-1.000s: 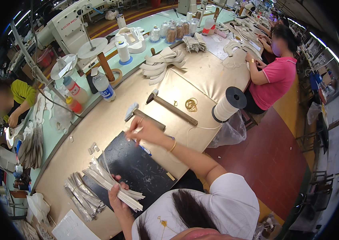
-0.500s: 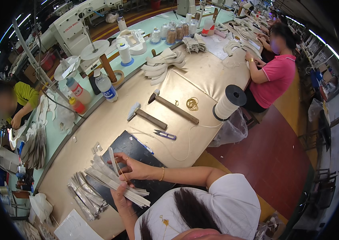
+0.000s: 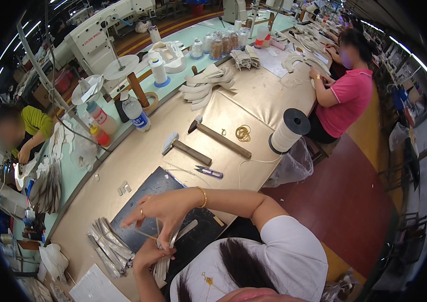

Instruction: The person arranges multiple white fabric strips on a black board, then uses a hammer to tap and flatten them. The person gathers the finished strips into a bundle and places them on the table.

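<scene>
My left hand (image 3: 149,255) is closed around a bundle of off-white strips (image 3: 161,269), close to my body over the near part of the dark board (image 3: 145,194). Just above it, my right hand (image 3: 165,211) has its fingers spread and slightly blurred. A thin yellowish rubber band (image 3: 147,235) stretches from the right fingers toward the bundle; its exact path is partly hidden. One pale strip (image 3: 188,229) juts out beside the right hand. More bundled greyish strips (image 3: 109,247) lie left of my hands.
Two hammers (image 3: 191,152) (image 3: 221,136), thread snips (image 3: 209,172) and a coil of rubber bands (image 3: 242,133) lie beyond the board. A large cord spool (image 3: 289,132) stands at the table's right edge. Bottles (image 3: 136,113) line the far side. Co-workers sit right (image 3: 347,95) and left (image 3: 37,126).
The bundle has been drawn nearer my body and turned more upright. My right hand has lifted and spread its fingers, with the band stretched. The strips previously fanned over the board have left it.
</scene>
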`<act>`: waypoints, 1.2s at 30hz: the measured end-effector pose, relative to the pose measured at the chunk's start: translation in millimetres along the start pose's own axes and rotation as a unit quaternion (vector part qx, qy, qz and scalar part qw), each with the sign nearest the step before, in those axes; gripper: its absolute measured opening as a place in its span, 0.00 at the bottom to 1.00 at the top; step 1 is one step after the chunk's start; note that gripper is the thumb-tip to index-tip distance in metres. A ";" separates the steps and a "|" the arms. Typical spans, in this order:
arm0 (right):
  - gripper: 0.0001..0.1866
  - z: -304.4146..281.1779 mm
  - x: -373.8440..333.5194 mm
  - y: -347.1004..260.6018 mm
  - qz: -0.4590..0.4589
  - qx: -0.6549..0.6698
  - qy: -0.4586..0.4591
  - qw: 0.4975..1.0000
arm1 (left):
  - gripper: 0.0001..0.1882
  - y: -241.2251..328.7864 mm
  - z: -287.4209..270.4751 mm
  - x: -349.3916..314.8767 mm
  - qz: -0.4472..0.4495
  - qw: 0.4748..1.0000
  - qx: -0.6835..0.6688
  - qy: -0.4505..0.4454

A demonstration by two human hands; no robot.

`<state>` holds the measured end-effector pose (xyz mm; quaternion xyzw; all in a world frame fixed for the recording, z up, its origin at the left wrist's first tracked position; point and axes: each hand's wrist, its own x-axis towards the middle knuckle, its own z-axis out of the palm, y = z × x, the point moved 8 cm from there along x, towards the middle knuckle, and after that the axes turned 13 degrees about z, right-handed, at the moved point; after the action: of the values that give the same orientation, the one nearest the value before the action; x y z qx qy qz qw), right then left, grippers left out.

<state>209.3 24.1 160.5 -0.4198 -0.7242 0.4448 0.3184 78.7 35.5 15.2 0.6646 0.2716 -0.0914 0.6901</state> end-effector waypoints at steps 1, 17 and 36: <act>0.50 5.2 1.1 -7.7 -0.011 -0.015 -0.015 1.000 | 0.20 -6.7 1.6 1.7 0.008 0.999 -0.029 -0.012; 0.14 -8.0 -28.6 28.7 0.072 -0.025 0.135 0.988 | 0.28 -3.5 -51.8 -19.7 0.354 0.751 -0.542 0.125; 0.47 -7.8 -29.4 64.6 -0.047 0.673 0.269 0.687 | 0.21 61.8 -19.9 -21.0 0.406 0.770 -0.057 0.489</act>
<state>249.9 17.1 102.2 -0.1597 -0.1321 0.6656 0.7170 86.2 56.0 79.9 0.6274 0.2825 0.5502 0.4732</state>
